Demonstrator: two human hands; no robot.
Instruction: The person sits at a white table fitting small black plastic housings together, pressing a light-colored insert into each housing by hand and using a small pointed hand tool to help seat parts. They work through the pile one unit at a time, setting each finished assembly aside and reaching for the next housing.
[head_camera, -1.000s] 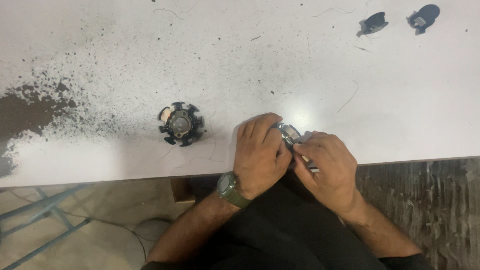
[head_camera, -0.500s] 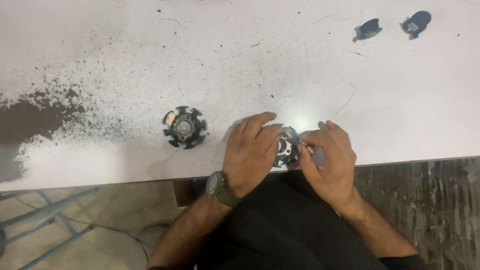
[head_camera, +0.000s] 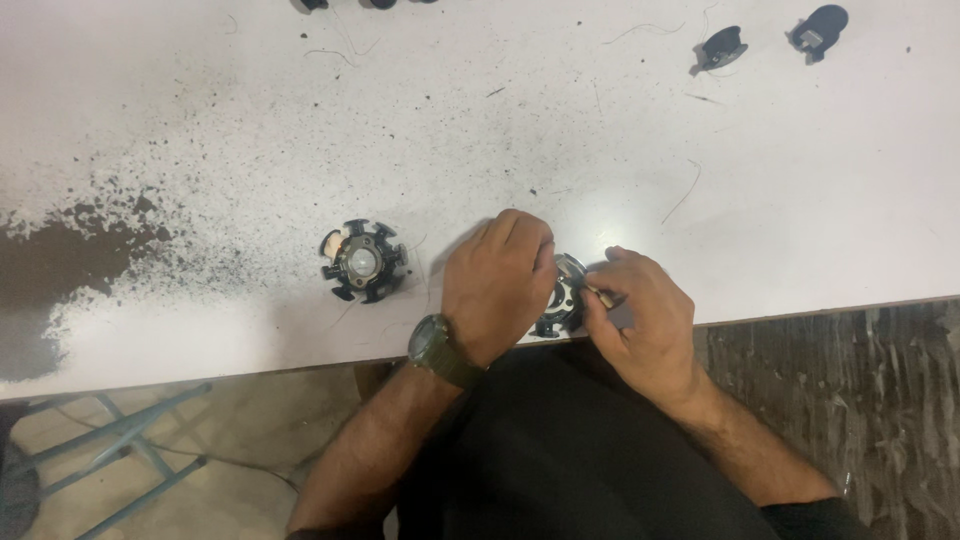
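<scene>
Head view: left hand clamped over a black stator at the table's near edge, hiding most of it. Right hand just at its 3 o'clock, pinching a thin tool whose tip touches the stator. Second stator free at 9 o'clock of the left hand. Two dark parts at 1 o'clock, well apart. Dark dust at far 9 o'clock. Watch on left wrist.

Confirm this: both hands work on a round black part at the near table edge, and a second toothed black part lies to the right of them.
Wrong side. In the head view the second toothed black part lies to the left of the left hand and right hand, which work on the round black part at the table edge.
</scene>
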